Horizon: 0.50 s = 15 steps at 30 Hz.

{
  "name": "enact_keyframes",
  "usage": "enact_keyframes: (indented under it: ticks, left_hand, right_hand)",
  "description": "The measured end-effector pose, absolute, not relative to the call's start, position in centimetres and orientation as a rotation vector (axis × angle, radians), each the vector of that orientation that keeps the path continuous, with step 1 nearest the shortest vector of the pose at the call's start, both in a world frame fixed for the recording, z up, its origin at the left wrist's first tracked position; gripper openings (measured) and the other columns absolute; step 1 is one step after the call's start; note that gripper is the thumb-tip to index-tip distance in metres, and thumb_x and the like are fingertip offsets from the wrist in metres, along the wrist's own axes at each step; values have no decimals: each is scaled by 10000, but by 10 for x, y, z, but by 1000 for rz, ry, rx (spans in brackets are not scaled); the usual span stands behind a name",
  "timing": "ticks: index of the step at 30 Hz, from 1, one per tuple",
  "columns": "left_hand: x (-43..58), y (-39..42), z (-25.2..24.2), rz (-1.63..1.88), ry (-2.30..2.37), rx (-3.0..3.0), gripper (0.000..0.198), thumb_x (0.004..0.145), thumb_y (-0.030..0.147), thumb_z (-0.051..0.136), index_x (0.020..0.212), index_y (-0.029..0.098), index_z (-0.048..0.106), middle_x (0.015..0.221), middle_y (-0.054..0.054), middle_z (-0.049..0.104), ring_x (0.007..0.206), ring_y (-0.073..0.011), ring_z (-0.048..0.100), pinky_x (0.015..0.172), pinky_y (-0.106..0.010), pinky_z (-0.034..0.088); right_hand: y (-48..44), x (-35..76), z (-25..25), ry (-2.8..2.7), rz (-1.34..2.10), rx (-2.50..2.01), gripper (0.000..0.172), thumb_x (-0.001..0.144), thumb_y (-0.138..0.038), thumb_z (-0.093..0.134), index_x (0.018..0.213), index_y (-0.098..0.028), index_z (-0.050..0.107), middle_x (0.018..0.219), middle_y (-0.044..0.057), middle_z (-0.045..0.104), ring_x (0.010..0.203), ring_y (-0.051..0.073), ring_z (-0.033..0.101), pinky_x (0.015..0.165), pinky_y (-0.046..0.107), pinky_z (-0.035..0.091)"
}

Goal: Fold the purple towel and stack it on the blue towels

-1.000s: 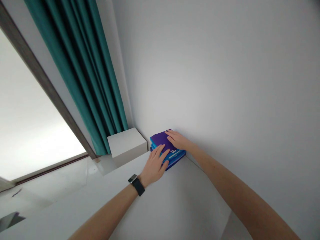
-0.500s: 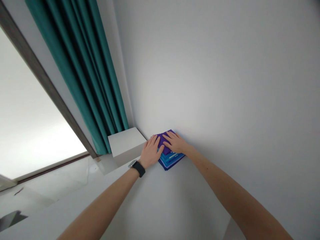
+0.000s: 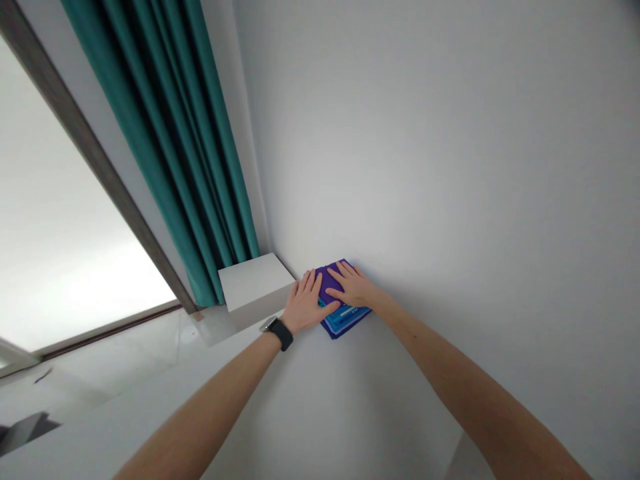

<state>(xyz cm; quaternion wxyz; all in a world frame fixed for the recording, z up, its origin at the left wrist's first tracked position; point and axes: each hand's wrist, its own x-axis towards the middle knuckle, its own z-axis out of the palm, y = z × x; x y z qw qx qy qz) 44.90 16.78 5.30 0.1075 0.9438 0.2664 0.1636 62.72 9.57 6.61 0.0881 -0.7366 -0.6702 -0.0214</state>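
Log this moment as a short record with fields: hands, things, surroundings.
left hand: left hand flat on the near left side of the folded cloth stack; black watch on its wrist
right hand: right hand flat on the stack's purple top cloth
stack: purple and blue layers, against the white wall
surface: white tabletop
nearby: white box left of the stack; teal curtain behind it

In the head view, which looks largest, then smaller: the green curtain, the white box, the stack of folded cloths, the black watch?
1. green curtain
2. white box
3. stack of folded cloths, partly hidden under both hands, so unsure against the box
4. black watch
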Motion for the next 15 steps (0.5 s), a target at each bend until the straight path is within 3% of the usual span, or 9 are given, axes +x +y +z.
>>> enact_keyframes:
  ticks: [6,15]
  left_hand:
    - [445,166,49,548,751,2756,821,888,669,389,1498,139,240,1577,-166,199,1465,-297,129,1163,-517,158]
    - [427,165,28,744,690,2631,651,979,535,296,1508,169,197,1568,-173,222,1443,-276,221,1144,-482,239]
  right_hand:
    - [100,636,60,-1993,-56,-2147,722,932,-638,270,1489,-181,325,1560,145,258,1443,316,186,1151,527,159]
    - [76,668,63,-1825,-42,-2046,624,981,-456,174,1436,-98,405,1470,152,430,1371,259,372,1144,461,274]
